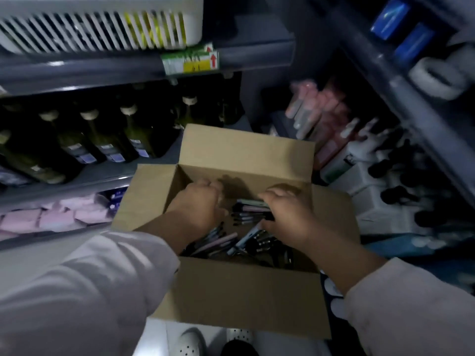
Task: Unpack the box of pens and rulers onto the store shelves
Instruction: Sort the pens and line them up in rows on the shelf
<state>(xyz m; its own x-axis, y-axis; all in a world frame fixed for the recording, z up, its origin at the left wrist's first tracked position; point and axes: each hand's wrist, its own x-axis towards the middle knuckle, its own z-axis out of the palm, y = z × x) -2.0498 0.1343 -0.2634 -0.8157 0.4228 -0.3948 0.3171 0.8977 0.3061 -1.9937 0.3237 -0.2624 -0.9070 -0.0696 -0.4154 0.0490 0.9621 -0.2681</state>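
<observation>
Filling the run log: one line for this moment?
step: unpacking | left hand in cardboard box, grasp unclear | right hand grips pens

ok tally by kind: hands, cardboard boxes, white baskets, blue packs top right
bare hands: 2, left hand, right hand
open brown cardboard box: 1
white slatted plastic basket: 1
shiny blue packs: 2
total: 6
loose pens in the box: too blurred to count

Left hand (199, 209), right hand (286, 214), fingers curled.

A shop: grey shelves (77, 70) carry rows of green bottles (102, 140) at ten o'clock, price tag (191, 61) at twelve.
</observation>
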